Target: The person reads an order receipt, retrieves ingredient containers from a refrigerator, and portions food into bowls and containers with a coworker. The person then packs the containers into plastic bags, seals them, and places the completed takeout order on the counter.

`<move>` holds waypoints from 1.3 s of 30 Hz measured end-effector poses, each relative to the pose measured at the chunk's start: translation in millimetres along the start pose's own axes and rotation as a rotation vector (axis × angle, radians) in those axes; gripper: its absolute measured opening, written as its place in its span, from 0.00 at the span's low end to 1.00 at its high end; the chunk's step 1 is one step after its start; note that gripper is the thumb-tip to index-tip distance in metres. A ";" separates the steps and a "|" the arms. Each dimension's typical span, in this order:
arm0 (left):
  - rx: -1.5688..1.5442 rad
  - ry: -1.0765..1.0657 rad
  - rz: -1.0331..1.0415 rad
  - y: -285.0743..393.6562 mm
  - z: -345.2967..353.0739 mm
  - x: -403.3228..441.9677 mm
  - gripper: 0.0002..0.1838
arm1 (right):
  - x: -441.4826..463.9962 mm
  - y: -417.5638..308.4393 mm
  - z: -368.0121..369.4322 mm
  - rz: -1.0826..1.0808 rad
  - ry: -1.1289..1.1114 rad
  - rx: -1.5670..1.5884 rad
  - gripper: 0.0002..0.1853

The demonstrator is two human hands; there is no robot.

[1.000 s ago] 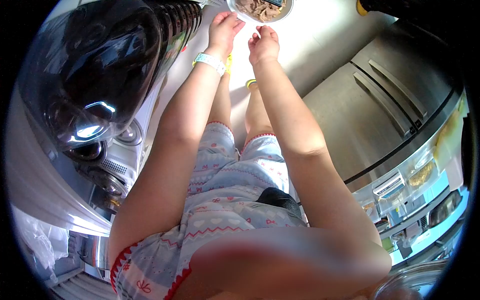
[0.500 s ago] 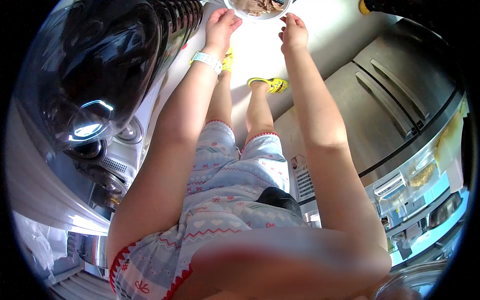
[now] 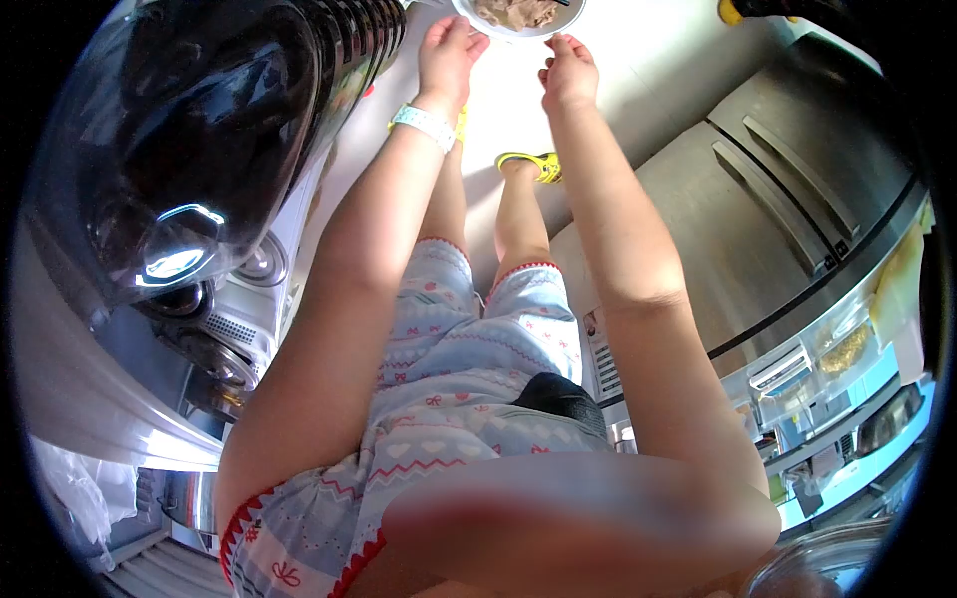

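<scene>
At the top of the view a white bowl [image 3: 513, 37] holds pale brown sliced meat [image 3: 518, 12], with a dark object partly visible at its upper right. My left hand [image 3: 452, 52], with a pale watch on its wrist, is closed at the bowl's left rim. On the lower right side of the rim, my right hand [image 3: 571, 70] has its fingertips pinched together. The far side of the bowl is cut off by the frame.
Glossy dark stacked items [image 3: 214, 130] stand at the left above a white stove-like surface [image 3: 239, 324]. A steel refrigerator [image 3: 738, 229] is on the right. Below are the pale floor and a yellow shoe [image 3: 546, 166]. A clear container [image 3: 817, 563] is at the lower right.
Since a second ago my right hand has moved right along the bowl's rim, then slightly back left. The bowl shifted left, then right again. My left hand stays at its left side.
</scene>
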State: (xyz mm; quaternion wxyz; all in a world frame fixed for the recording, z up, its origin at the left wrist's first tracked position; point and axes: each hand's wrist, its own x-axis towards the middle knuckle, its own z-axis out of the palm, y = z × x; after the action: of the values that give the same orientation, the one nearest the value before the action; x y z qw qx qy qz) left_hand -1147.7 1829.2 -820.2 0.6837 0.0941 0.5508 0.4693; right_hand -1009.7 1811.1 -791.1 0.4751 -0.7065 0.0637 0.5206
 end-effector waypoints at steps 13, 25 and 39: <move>-0.024 0.027 -0.016 -5.2 4.5 -10.1 0.09 | -24.9 20.6 18.2 0.212 -0.064 0.150 0.05; 0.024 0.011 0.053 -4.5 -7.8 11.4 0.11 | 3.5 0.9 -1.7 0.026 -0.014 0.009 0.07; 0.063 -0.006 0.006 -10.6 -28.4 25.6 0.22 | 14.3 -17.9 -3.7 -0.104 -0.083 -0.089 0.06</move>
State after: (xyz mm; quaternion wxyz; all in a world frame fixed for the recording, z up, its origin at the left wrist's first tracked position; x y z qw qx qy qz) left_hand -1167.1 1831.5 -854.8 0.6805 0.1189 0.5631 0.4536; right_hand -990.3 1823.9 -791.6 0.4718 -0.7071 -0.0162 0.5264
